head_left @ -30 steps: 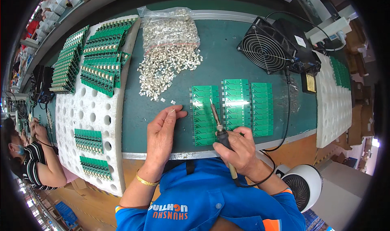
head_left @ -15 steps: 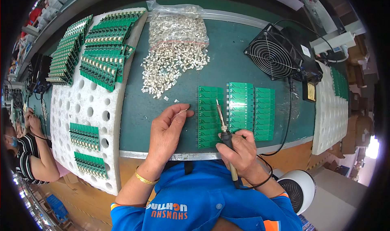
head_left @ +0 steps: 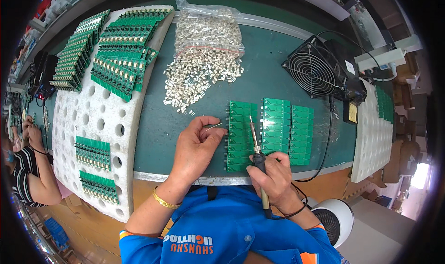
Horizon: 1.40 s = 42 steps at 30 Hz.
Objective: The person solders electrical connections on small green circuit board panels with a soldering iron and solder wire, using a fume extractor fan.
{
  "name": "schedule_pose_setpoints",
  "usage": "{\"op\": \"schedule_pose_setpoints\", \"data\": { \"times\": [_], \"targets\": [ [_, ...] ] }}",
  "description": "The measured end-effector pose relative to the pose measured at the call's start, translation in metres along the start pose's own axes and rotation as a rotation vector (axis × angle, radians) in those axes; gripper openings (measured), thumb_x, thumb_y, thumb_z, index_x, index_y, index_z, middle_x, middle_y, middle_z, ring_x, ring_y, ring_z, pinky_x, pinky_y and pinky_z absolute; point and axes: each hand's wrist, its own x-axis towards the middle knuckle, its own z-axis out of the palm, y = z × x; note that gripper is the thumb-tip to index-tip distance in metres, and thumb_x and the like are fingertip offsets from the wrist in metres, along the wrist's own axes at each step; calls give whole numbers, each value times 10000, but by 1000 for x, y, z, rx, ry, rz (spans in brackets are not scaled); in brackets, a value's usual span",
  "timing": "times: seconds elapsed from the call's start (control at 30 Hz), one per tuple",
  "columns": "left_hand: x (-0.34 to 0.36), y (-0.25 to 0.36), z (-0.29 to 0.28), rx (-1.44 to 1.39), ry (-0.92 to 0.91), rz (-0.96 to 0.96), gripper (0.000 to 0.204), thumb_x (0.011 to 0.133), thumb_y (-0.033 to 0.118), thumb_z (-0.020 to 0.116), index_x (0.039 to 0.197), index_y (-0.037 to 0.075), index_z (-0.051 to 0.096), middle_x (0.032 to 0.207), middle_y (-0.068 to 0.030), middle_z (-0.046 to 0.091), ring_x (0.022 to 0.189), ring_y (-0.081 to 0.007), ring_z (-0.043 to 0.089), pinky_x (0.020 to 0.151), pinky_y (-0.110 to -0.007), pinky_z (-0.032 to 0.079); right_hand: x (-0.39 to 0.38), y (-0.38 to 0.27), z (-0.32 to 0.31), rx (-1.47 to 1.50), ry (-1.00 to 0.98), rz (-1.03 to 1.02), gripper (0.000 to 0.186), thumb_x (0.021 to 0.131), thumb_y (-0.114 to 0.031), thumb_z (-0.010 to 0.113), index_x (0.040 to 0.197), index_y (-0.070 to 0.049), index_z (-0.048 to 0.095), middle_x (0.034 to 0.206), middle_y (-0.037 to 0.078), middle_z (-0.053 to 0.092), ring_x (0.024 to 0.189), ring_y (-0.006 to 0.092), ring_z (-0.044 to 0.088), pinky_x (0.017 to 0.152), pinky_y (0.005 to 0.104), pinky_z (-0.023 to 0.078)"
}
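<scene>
My left hand (head_left: 194, 149) pinches a thin piece of solder wire (head_left: 213, 126) between thumb and fingers. Its fingertips are close to the pinned left edge of the nearest green circuit board panel (head_left: 239, 149). My right hand (head_left: 273, 177) is closed round the handle of a soldering iron (head_left: 257, 148). The iron's tip points away from me, over the right part of that panel; whether it touches cannot be made out. Beside it lie a middle board panel (head_left: 275, 129) and a right board panel (head_left: 301, 136).
Loose white connectors (head_left: 197, 76) spill from a clear plastic bag (head_left: 208, 32). A black fan (head_left: 313, 71) stands back right. At left, a white foam board (head_left: 95, 115) carries several populated circuit boards (head_left: 116, 74). Another person's arm (head_left: 44, 185) shows far left; a second foam board (head_left: 373, 143) is at right.
My left hand has moved right, bringing its fingertips and the wire closer to the left panel's edge. The iron stays nearly in place over that panel. The whole view has shifted slightly.
</scene>
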Motion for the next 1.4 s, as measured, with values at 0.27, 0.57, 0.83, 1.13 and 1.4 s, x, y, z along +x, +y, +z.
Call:
{"op": "schedule_pose_setpoints", "data": {
  "times": [0.27, 0.57, 0.83, 1.13, 1.4],
  "targets": [
    [4, 5, 5, 71, 38, -60, 319, 945, 48, 642, 1236, -32, 538, 986, -88, 713, 907, -101, 648, 823, -228, 508, -2, 4, 1, 14, 30, -10, 362, 714, -84, 737, 1059, -108, 634, 893, 93, 678, 757, 235, 656, 758, 399, 453],
    [8, 11, 7, 69, 47, -95, 368, 902, 31, 696, 1234, -24, 545, 953, -76, 716, 882, -101, 652, 798, -219, 509, -2, 7, 2, 24, 36, -21, 266, 817, -100, 643, 1081, -130, 629, 934, 91, 657, 816, 211, 672, 790, 373, 421],
    [9, 12, 7, 117, 46, -110, 386, 890, 31, 715, 1237, -12, 552, 930, -66, 714, 849, -93, 647, 773, -217, 507, -2, 8, 3, 44, 40, -23, 248, 830, -97, 626, 1076, -128, 621, 937, 92, 663, 796, 208, 667, 784, 373, 416],
    [11, 10, 9, 140, 61, -92, 384, 882, -6, 707, 1233, -10, 549, 913, -59, 712, 824, -79, 641, 750, -207, 504, -2, 9, 3, 59, 50, -22, 259, 821, -95, 633, 1078, -132, 624, 937, 98, 664, 798, 209, 669, 782, 367, 429],
    [9, 7, 11, 142, 68, -45, 347, 882, -12, 703, 1189, 5, 541, 913, -61, 712, 811, -74, 641, 733, -199, 499, 1, 12, -8, 314, 158, 18, 306, 854, -241, 723, 1106, -97, 625, 867, 93, 670, 749, 230, 656, 723, 370, 459]
  ]
}}
